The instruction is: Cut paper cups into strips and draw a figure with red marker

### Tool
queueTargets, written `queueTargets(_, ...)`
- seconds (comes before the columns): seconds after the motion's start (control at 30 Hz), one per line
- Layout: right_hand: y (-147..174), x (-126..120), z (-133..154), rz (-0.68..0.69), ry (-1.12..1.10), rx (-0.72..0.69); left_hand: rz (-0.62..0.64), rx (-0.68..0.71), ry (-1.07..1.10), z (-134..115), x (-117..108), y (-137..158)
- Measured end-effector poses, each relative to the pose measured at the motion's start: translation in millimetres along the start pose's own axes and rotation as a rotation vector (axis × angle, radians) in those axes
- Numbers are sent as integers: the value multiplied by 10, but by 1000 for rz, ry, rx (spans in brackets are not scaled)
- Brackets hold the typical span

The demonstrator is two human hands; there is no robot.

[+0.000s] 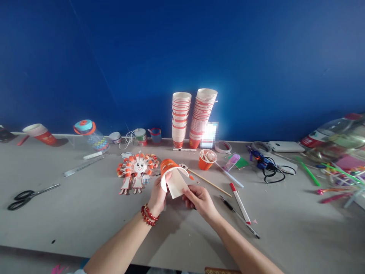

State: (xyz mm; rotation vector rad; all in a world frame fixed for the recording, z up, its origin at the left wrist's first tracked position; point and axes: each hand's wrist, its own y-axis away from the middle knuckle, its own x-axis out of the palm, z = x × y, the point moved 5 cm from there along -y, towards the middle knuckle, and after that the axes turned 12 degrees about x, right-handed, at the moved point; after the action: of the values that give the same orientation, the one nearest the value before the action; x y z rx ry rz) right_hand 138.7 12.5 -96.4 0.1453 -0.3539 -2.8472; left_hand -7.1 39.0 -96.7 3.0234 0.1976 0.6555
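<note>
My left hand [158,196], with red beads at the wrist, is closed around an orange paper cup [170,166]. The cup is tilted, its white rim towards me, and its wall is cut open. A cream-white flap of paper [176,184] stands out at the opening; I cannot tell whether it is still joined to the cup. My right hand [200,199] pinches this flap between thumb and fingers. A small dark tip shows under the right fingers, too hidden to name. Left of the cup lie paper figures [139,167] with orange-and-white fringes.
Two tall stacks of paper cups [181,114] stand by the blue wall. An orange cup of paper scraps [207,160], a wooden stick [212,182], a red marker [240,203] and a pen [239,217] are to the right. Scissors [31,196] and a ruler [85,164] lie left.
</note>
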Motion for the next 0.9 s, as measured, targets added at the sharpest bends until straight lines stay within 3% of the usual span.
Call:
queueTargets(0.13,5,-7,40,9,-9,-15,-29,-26,-18,3,-2,27)
queueTargets(0.27,7,-60,39,-111,72,-50,-32,-32,22,-26,20,44)
queueTargets(0.37,-3,-66,8,-123,68,-21,-5,-53,25,-34,36,54)
queueTargets(0.5,-14,-123,35,-177,47,-23,232,-111,-38,-46,153,135)
queueTargets(0.6,-14,-183,69,-238,29,-29,392,-78,-114,-87,240,209)
queueTargets(0.73,-17,-202,55,-258,-1,-4,422,-32,-156,-112,267,219)
queueTargets(0.9,-14,-182,44,-217,60,-26,478,-73,-232,-67,277,203)
